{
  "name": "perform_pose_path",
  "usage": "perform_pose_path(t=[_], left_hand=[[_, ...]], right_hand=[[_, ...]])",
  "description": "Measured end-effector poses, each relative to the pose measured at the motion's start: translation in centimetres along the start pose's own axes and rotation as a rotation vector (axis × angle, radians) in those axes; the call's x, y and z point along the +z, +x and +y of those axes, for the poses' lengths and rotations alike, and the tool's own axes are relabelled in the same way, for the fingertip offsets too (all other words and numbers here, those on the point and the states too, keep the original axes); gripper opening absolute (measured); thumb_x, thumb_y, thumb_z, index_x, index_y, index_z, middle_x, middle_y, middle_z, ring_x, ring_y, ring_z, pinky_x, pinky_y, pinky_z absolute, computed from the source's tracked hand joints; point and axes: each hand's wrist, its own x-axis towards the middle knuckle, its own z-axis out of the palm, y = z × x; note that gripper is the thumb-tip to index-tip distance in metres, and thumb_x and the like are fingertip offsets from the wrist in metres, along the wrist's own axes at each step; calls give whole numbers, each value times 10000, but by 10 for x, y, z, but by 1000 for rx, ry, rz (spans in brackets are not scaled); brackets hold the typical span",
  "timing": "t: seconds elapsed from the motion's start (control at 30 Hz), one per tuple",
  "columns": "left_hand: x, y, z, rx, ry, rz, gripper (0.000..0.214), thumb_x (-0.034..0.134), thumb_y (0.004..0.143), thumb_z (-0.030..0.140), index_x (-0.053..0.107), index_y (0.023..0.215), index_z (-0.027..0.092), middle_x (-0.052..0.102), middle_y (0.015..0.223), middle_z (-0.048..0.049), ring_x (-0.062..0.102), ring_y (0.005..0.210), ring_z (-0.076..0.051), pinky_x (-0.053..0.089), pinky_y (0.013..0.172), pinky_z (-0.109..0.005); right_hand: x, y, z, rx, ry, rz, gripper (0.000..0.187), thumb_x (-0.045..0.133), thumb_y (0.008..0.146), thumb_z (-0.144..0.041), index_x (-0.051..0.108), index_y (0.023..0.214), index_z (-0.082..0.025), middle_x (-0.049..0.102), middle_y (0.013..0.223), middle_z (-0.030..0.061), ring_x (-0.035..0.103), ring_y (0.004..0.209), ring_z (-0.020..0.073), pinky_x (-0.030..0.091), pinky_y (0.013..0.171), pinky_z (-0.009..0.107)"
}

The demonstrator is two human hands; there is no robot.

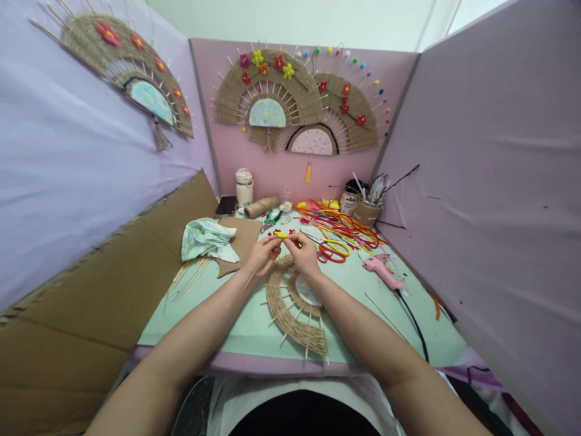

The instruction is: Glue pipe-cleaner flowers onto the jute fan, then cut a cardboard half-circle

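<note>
A small yellow pipe-cleaner piece is pinched between the fingertips of my left hand and my right hand, held above the table. Its exact shape is too small to make out. Under my hands and right forearm lies a half-round fan of woven twine on sticks, partly covered by the arm. Small red pipe-cleaner flowers sit just beyond my fingers. Yellow-handled scissors and red-handled scissors rest to the right of my right hand.
A pink glue gun with a black cord lies right. Loose pipe cleaners spread behind the scissors. At left are patterned cloth, cardboard and thin sticks. A twine roll, white bottle and brush pot stand behind.
</note>
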Motion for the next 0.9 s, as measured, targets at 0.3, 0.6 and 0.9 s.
perform_pose_path(t=[0.3,0.6,0.9], left_hand=[[-12,4,2,31,209,-38,257,852,523,224,701,704,123,638,663,-9,526,607,-75,399,594,-215],[-7,6,4,-3,86,-43,231,839,556,189,671,696,113,607,655,4,491,588,-51,372,558,-183],[-3,1,1,-86,-66,-86,126,739,685,99,614,699,95,564,712,-8,481,617,-50,384,553,-166]], right_hand=[[-11,12,3,412,280,-203,269,752,584,-402,614,661,-184,478,547,-69,315,457,53,235,462,222],[-9,12,2,427,318,-190,302,763,560,-406,647,727,-184,538,612,-57,319,456,46,225,447,217],[-2,8,7,366,263,-162,266,747,598,-420,630,690,-199,573,609,-45,397,509,75,296,493,218]])
